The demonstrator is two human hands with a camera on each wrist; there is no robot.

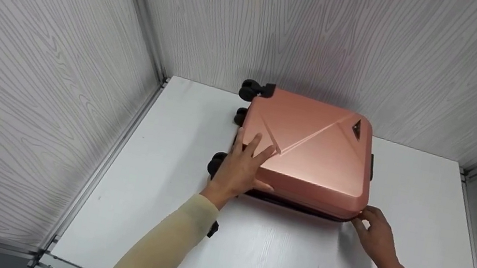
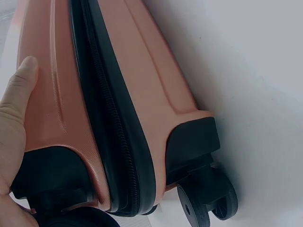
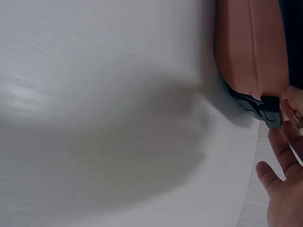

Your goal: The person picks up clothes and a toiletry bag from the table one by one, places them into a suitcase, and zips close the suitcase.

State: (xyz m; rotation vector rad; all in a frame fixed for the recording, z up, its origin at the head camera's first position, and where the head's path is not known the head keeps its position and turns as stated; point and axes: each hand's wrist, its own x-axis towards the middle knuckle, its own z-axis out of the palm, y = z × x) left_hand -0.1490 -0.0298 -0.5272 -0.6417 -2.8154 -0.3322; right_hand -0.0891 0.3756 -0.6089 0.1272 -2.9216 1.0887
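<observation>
A rose-pink hard-shell suitcase (image 1: 315,142) lies flat on the white surface, wheels to the left. My left hand (image 1: 239,171) rests with spread fingers on its near left corner, thumb along the near side. A black zipper band (image 2: 111,99) runs round the side between the two shells; it looks closed in the left wrist view. At the near right corner my right hand (image 1: 375,234) has thumb and forefinger together at the zipper band. A small metallic zipper pull (image 3: 297,116) shows between those fingertips, mostly hidden, while the other fingers are spread.
Black wheels (image 1: 250,91) stick out at the suitcase's left end. A black handle (image 1: 371,167) is on its right side. Grey wood-grain panels (image 1: 258,19) stand behind and on both sides of the white board (image 1: 270,262), with metal rails (image 1: 109,155) at the edges.
</observation>
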